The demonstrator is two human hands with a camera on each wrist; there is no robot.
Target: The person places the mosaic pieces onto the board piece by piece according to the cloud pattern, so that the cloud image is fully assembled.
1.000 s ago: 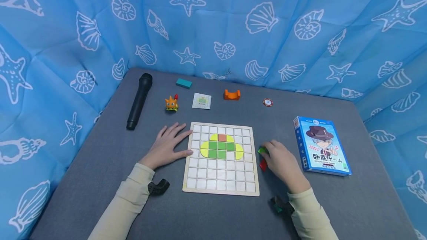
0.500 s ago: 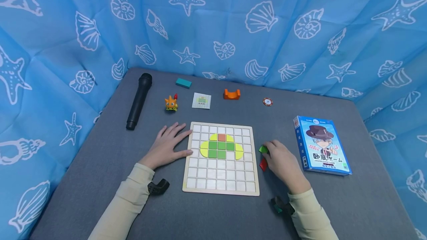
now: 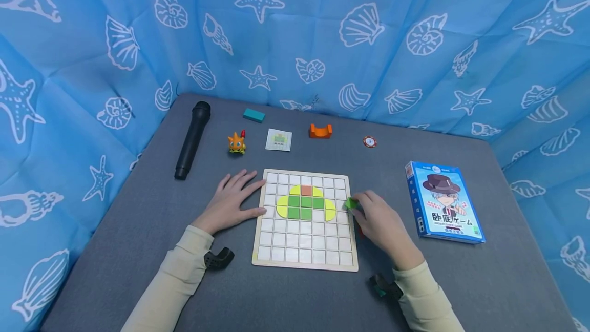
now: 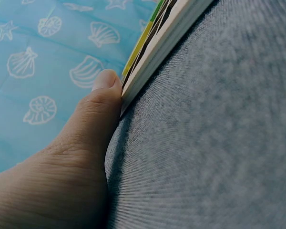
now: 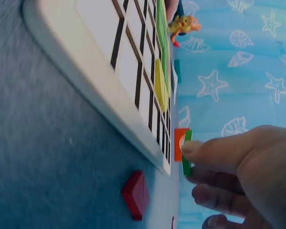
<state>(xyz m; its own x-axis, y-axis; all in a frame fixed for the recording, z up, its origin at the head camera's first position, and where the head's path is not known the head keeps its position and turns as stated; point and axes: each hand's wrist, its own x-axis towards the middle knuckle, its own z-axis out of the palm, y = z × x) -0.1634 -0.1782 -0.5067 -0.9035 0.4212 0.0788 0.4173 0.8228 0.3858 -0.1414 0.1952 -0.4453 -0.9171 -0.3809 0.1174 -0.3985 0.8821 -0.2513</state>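
A square wooden grid board [image 3: 305, 267] with white cells lies flat on the table. On it sit several green square tiles [image 3: 306, 201], yellow quarter-round tiles [image 3: 282, 207] and one salmon-red tile [image 3: 306, 190]. My left hand [image 3: 229, 204] rests at the board's left side with spread fingers; its thumb [image 4: 105, 88] touches the edge. Over the right edge, my right hand [image 3: 382, 224] pinches a green tile [image 5: 187, 155] between thumb and fingers. Below that hand a red tile piece [image 5: 136, 194] lies on the table beside the board, mostly covered in the head view.
Behind the board are a microphone [image 3: 192, 140], a teal block [image 3: 254, 115], an orange toy figure [image 3: 237, 144], a printed pattern card [image 3: 278, 140], an orange arch block [image 3: 320, 131] and a poker chip [image 3: 370, 141]. A blue game box [image 3: 444, 201] lies at right.
My right hand has moved left with the green tile, from the table beside the board to over its right edge. The left hand keeps its place.
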